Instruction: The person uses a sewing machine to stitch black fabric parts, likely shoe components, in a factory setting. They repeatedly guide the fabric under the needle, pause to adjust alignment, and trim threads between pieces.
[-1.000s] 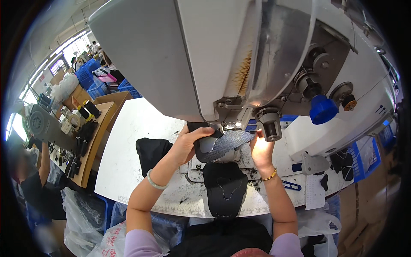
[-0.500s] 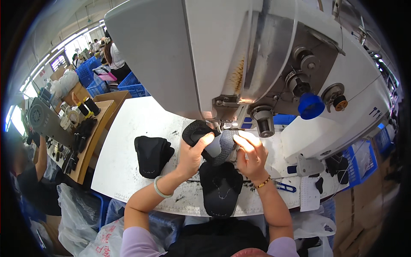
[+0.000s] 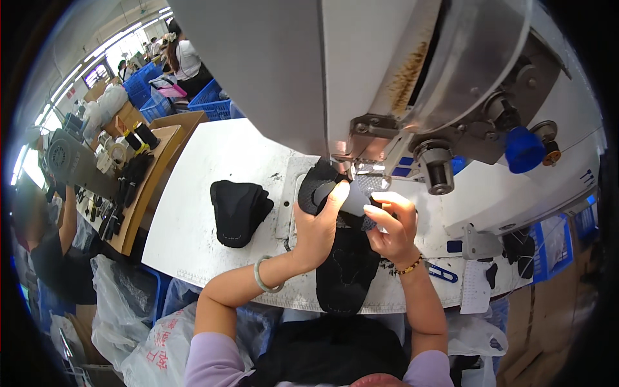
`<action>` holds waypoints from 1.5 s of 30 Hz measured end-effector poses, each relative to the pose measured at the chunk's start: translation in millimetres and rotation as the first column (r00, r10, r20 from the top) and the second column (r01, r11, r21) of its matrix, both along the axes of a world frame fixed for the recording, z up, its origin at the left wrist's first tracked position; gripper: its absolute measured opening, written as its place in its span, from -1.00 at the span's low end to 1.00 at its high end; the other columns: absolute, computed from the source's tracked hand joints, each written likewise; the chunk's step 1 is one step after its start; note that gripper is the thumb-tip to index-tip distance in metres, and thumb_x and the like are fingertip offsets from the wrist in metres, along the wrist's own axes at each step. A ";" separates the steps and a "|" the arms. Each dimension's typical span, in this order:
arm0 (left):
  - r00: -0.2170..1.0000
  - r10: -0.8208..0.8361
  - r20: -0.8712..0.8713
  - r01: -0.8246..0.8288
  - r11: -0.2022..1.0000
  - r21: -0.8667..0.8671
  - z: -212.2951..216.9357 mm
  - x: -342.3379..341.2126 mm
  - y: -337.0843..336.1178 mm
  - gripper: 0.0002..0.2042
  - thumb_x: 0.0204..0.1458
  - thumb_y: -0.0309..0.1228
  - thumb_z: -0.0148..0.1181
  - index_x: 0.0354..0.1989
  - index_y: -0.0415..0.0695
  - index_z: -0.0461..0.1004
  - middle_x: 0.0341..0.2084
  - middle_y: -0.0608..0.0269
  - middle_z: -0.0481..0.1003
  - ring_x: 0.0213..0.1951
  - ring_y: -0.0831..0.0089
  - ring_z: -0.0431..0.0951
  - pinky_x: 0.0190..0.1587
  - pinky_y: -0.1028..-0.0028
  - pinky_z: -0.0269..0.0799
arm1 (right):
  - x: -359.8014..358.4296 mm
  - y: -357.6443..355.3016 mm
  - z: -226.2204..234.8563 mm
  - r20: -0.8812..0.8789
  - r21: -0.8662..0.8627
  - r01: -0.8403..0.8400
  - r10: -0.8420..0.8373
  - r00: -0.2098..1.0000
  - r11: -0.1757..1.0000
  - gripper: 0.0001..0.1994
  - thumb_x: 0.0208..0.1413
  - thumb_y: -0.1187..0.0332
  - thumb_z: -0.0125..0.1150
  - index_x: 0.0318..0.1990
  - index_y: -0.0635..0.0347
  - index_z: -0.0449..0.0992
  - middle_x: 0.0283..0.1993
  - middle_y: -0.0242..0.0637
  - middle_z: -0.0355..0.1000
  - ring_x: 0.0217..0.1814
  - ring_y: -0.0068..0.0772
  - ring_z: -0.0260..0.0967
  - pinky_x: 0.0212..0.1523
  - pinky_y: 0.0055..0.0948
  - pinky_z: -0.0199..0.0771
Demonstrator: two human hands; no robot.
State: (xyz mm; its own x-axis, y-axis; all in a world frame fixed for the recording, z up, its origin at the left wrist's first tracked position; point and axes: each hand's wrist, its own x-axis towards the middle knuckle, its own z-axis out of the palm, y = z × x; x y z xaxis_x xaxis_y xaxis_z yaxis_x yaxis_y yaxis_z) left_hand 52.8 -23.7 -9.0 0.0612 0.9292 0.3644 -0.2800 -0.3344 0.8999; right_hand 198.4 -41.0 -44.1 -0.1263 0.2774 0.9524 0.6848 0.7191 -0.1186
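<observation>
Looming over the white table [image 3: 213,168], the grey sewing machine head [image 3: 361,71] hides the needle, while left hand [image 3: 317,227] and right hand [image 3: 393,227] both pinch the dark mesh fabric piece [image 3: 345,255] beneath it, a soft black stack [image 3: 238,211] lying well left.

Bright daylight enters from far-left windows [image 3: 97,74]; fisheye edges bend and darken, perhaps slightly blurred.

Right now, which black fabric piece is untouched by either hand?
The black stack lying alone on the white table, left of the left hand. The other black pieces sit under both hands at the needle.
</observation>
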 end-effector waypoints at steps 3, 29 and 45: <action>0.994 -0.090 -0.058 0.082 0.987 -0.135 4.8 -13.8 1.4 -0.80 0.03 -0.49 0.06 -0.21 -0.32 0.45 -0.33 0.25 0.49 -0.26 0.51 0.45 -0.10 0.52 0.33 | 1.5 -2.4 1.2 0.091 -0.006 0.003 -0.002 0.996 1.000 -0.61 -0.25 0.56 0.32 -0.18 -0.04 0.55 -0.22 -0.41 0.33 -0.49 -0.51 0.39 -0.52 -0.58 0.45; 0.629 0.676 -0.384 0.367 0.177 0.913 14.9 -39.7 20.9 -0.81 -0.18 -0.50 0.19 -0.32 -0.20 0.51 -0.30 0.20 0.51 -0.25 0.33 0.54 -0.25 0.47 0.47 | 19.1 -5.0 15.2 0.113 -0.045 -0.021 0.026 0.993 0.999 -0.81 -0.21 0.54 0.26 -0.34 0.12 0.53 -0.28 -0.45 0.46 -0.28 -0.43 0.39 -0.13 -0.39 0.38; 0.719 0.524 -0.457 0.344 0.303 0.889 10.0 -45.0 49.5 -0.74 -0.29 -0.58 0.18 -0.32 -0.15 0.51 -0.33 0.26 0.51 -0.27 0.29 0.55 -0.30 0.44 0.49 | 4.5 -11.6 22.2 0.238 -0.023 0.179 -0.168 0.956 0.984 -0.73 -0.17 0.48 0.30 -0.22 0.06 0.54 -0.32 -0.54 0.40 -0.35 -0.61 0.31 -0.26 -0.49 0.26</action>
State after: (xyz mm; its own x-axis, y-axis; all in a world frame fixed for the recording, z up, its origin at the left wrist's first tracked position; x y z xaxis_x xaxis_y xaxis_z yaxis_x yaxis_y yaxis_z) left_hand 7.8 25.8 1.1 0.5836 0.0234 0.8117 0.2276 -0.9643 -0.1358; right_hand 202.9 -52.6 -21.9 -0.2908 0.3554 0.8883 0.8109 0.5843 0.0317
